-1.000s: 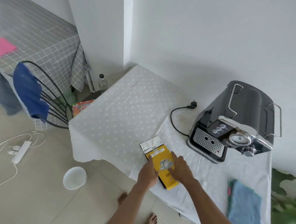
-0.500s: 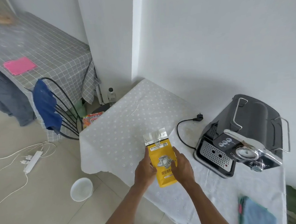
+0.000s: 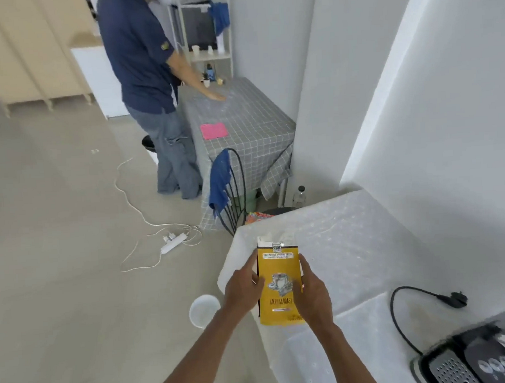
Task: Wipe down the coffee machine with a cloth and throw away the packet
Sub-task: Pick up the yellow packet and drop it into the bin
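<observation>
Fingers (image 3: pixel 249 264) pinch yellow, seemingly opened coffee packet (image 3: pixel 278 266).

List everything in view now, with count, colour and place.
white table: 1, dotted cloth, right
packet: 1, yellow, held upright by the white table's near edge
coffee machine: 1, black and grey, bottom right, partly cut off
cord with plug: 1, black, loose on white table
round container: 1, white, floor beside white table
checked table: 1, grey, farther back
cloth: 1, pink, on checked table
chair: 1, black, blue fabric draped, by checked table
power strip: 1, white, floor
bottle: 1, clear, floor by wall
other person: 1, dark blue shirt, at checked table
left hand: 1, holds packet's left side
right hand: 1, holds packet's right side
</observation>
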Demonstrator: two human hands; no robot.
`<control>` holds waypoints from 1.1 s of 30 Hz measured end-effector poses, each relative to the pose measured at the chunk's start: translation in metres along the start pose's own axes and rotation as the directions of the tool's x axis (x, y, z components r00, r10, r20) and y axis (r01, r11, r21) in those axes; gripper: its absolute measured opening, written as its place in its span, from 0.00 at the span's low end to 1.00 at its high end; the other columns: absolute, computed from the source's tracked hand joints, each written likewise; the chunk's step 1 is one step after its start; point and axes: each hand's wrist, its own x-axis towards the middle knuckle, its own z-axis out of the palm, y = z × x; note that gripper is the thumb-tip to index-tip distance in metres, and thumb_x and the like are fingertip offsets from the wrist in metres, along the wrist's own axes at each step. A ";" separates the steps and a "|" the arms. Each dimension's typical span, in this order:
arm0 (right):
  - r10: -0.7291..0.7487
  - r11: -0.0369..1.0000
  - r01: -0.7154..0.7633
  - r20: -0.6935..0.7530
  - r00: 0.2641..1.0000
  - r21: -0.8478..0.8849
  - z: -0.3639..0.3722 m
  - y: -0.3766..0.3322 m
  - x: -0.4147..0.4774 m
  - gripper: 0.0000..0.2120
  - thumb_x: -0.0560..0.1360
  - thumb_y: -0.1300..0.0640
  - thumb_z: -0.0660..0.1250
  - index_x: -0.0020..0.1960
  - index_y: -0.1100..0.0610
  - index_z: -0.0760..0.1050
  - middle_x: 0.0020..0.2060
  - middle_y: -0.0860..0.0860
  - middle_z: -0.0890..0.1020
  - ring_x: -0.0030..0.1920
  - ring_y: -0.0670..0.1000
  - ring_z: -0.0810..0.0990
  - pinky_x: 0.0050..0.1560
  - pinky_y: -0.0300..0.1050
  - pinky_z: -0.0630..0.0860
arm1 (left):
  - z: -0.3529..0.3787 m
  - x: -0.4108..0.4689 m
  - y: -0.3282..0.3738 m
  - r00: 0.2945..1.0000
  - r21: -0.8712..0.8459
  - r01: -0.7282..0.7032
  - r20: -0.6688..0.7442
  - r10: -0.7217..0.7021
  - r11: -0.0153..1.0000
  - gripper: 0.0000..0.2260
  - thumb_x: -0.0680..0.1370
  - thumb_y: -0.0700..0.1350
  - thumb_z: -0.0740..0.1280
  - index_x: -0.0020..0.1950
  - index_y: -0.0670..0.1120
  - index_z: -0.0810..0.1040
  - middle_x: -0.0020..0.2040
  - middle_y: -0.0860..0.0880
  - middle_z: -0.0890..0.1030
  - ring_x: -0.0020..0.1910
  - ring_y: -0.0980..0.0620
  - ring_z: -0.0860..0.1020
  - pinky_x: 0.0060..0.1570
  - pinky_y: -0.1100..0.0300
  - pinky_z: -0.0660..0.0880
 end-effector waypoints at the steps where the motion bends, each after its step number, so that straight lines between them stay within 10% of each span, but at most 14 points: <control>1: -0.022 1.000 0.022 0.021 1.000 0.014 0.006 -0.011 0.004 0.28 0.83 0.53 0.60 0.81 0.49 0.56 0.55 0.54 0.84 0.51 0.53 0.84 0.51 0.50 0.81 | -0.010 -0.002 -0.007 0.999 -0.012 0.024 -0.037 -0.024 1.000 0.31 0.79 0.47 0.67 0.78 0.59 0.57 0.41 0.54 0.81 0.39 0.57 0.80 0.42 0.64 0.74; 6: -0.079 0.991 0.065 0.115 0.990 0.121 0.038 -0.068 0.015 0.22 0.82 0.59 0.62 0.74 0.50 0.66 0.48 0.51 0.83 0.42 0.48 0.80 0.38 0.37 0.75 | -0.053 -0.009 -0.052 0.959 -0.143 0.158 -0.214 -0.186 0.977 0.20 0.76 0.43 0.69 0.67 0.57 0.76 0.36 0.54 0.84 0.38 0.58 0.82 0.39 0.63 0.76; 14: -0.057 0.987 0.021 0.224 0.973 0.162 0.103 -0.117 0.042 0.07 0.80 0.58 0.64 0.56 0.49 0.72 0.45 0.50 0.83 0.43 0.51 0.84 0.43 0.51 0.84 | -0.084 0.007 -0.124 0.835 -0.322 0.309 -0.359 -0.418 0.895 0.13 0.74 0.45 0.68 0.55 0.60 0.82 0.37 0.55 0.84 0.37 0.58 0.82 0.40 0.59 0.80; 27: 0.179 0.984 -0.174 0.299 0.937 -0.044 0.261 -0.170 0.144 0.05 0.78 0.58 0.66 0.43 0.55 0.77 0.40 0.50 0.85 0.38 0.48 0.79 0.31 0.36 0.66 | -0.127 0.121 -0.268 0.792 -0.421 0.459 -0.204 -0.575 0.782 0.06 0.73 0.46 0.72 0.38 0.56 0.81 0.35 0.56 0.84 0.34 0.61 0.82 0.37 0.63 0.77; 33: 0.253 0.963 -0.204 0.334 0.908 -0.177 0.346 -0.135 0.168 0.07 0.77 0.58 0.65 0.45 0.58 0.82 0.43 0.54 0.87 0.46 0.58 0.84 0.43 0.48 0.80 | -0.100 0.160 -0.343 0.771 -0.387 0.534 -0.142 -0.621 0.752 0.04 0.72 0.44 0.72 0.38 0.53 0.83 0.37 0.56 0.85 0.37 0.59 0.83 0.38 0.60 0.79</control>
